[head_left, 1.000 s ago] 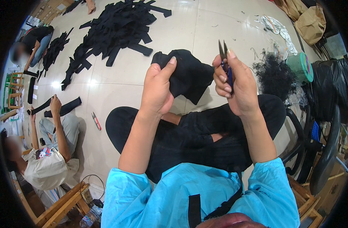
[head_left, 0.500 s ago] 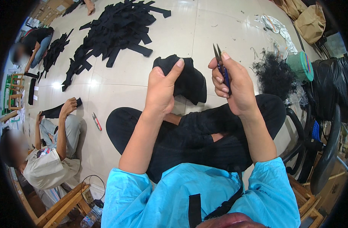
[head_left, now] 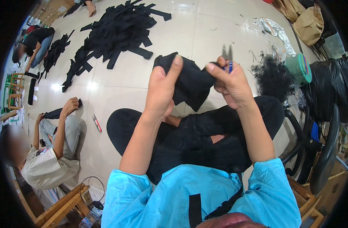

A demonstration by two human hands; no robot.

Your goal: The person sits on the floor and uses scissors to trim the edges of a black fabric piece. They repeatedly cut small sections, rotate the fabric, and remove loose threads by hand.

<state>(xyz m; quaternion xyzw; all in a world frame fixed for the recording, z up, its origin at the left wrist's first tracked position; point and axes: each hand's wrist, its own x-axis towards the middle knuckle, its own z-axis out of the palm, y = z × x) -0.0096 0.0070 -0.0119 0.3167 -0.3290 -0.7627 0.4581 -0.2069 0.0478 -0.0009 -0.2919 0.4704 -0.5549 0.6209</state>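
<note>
In the middle of the head view my left hand (head_left: 162, 85) grips a crumpled piece of black fabric (head_left: 193, 89), its thumb pressed on top. My right hand (head_left: 229, 83) is closed on small thread snips with blue handles (head_left: 230, 67), blades pointing away from me, and its thumb and a finger also pinch the fabric's right edge. Both hands are raised above my crossed, black-clad legs (head_left: 124, 125).
A big pile of black strips (head_left: 117, 30) lies ahead on the tiled floor. Red-handled snips (head_left: 96, 123) lie left. One co-worker (head_left: 48, 167) sits beside me holding black cloth, another (head_left: 37, 43) bends farther back. Right are tangled threads (head_left: 272, 76), a green tub (head_left: 297, 68) and black bags (head_left: 326, 87).
My right hand has come left onto the fabric and now pinches its edge, the snips still in it. The nearby co-worker's hands and strip have shifted.
</note>
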